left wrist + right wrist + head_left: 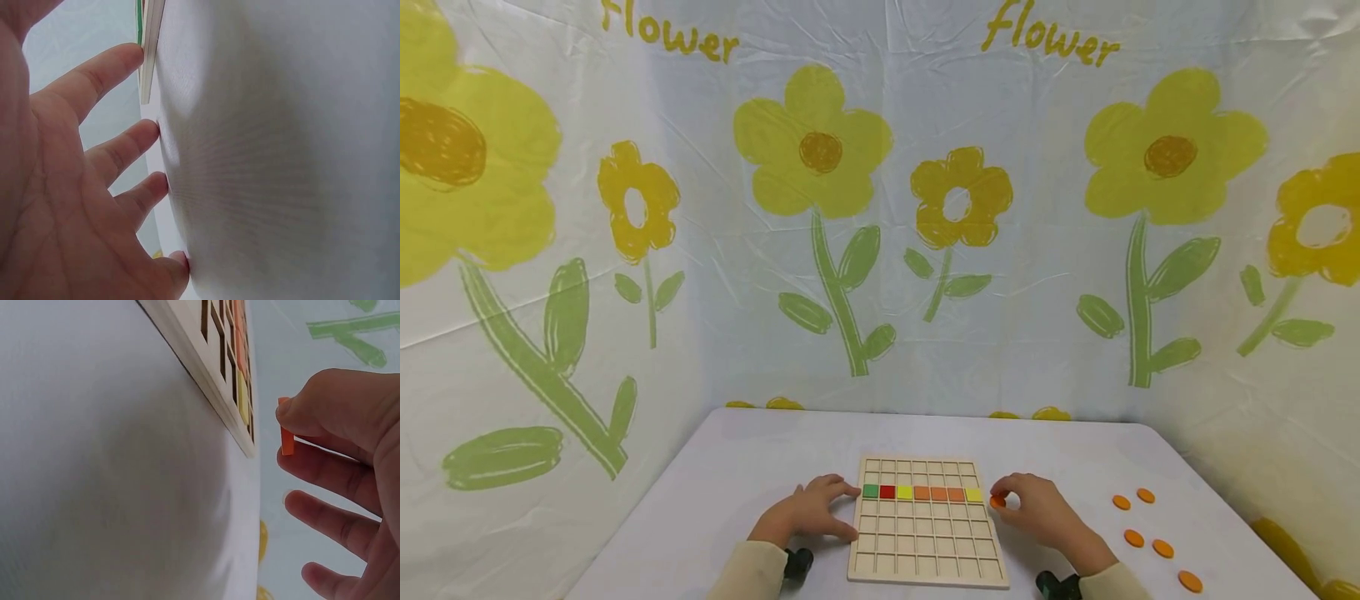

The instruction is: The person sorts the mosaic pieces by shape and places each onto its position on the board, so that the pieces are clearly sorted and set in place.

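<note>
A wooden grid board (pixel 917 567) lies on the table, with one row of coloured square tiles (pixel 931 494) in green, red, yellow and orange. My left hand (pixel 808 510) is at the board's left edge, its fingers spread; in the left wrist view the index fingertip (pixel 134 55) touches the board's side and other fingertips rest on the table. To the right of the board, my right hand (pixel 1037 508) pinches an orange disc (pixel 287 431) between thumb and a finger. The disc is seen edge-on in the right wrist view, above the table beside the board.
Several orange discs (pixel 1133 538) lie scattered on the white table (pixel 760 450) to the right of my right hand. A white curtain (pixel 1037 350) printed with yellow flowers surrounds the table at the back and both sides.
</note>
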Demonstrator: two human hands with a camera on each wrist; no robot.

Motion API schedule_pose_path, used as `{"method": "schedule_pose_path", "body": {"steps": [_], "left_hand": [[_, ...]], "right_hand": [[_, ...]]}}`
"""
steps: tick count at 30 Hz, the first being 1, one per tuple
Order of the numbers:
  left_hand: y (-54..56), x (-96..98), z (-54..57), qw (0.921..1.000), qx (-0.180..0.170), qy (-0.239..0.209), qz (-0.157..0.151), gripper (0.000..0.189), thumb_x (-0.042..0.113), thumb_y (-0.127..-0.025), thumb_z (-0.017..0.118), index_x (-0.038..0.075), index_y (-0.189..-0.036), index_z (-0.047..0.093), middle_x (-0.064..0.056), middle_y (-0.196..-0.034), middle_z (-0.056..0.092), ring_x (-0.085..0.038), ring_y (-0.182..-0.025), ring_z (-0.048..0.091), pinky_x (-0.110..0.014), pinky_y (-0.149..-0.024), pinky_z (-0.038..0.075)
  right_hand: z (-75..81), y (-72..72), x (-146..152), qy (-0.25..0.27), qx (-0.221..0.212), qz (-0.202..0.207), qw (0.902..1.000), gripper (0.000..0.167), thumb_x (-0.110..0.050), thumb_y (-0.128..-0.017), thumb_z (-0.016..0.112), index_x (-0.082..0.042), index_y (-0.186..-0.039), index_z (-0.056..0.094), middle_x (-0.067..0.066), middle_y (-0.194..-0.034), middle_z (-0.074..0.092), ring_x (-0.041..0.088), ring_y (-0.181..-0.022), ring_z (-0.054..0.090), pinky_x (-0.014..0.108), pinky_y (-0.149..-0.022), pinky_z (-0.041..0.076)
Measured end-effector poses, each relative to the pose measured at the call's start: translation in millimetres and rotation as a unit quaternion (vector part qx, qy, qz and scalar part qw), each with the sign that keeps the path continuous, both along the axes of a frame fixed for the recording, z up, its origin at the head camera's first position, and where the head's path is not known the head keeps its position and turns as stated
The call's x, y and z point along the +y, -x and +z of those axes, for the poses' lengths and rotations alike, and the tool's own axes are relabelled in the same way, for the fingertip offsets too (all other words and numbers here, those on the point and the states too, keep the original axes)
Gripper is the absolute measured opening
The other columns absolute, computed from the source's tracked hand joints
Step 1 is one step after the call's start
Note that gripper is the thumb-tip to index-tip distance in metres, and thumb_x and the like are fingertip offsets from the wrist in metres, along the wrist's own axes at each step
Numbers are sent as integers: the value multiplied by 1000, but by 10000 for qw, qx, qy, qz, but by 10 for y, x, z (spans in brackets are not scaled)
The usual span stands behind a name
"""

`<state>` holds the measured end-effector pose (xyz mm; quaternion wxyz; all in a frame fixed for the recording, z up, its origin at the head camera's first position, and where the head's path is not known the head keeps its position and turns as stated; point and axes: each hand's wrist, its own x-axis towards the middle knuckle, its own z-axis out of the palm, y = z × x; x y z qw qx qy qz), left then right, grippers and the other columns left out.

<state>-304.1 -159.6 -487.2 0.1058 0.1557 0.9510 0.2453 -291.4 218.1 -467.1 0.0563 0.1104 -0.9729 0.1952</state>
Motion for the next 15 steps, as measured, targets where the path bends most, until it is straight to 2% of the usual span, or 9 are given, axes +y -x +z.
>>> {"method": "schedule_pose_path", "body": {"steps": [7,15], "left_hand": [[-10,-3,3,10000,39,0,-37,69,53,-71,79,27,-132,59,-12,-150,39,-38,-142,31,-72,-111,15],[-27,9,27,10000,52,28,-16,69,52,-71,79,26,-131,59,-11,-150,39,-38,-142,31,-72,-111,15]], "right_hand": [[7,-22,-114,-45,-32,117,9999,11,-21,-80,78,-21,-89,73,-9,-91,68,15,-91,60,48,-92,51],[-29,8,-214,-217,-18,225,9995,7,-24,-80,78,-21,-85,73,-10,-86,67,12,-85,59,45,-88,52]]}}
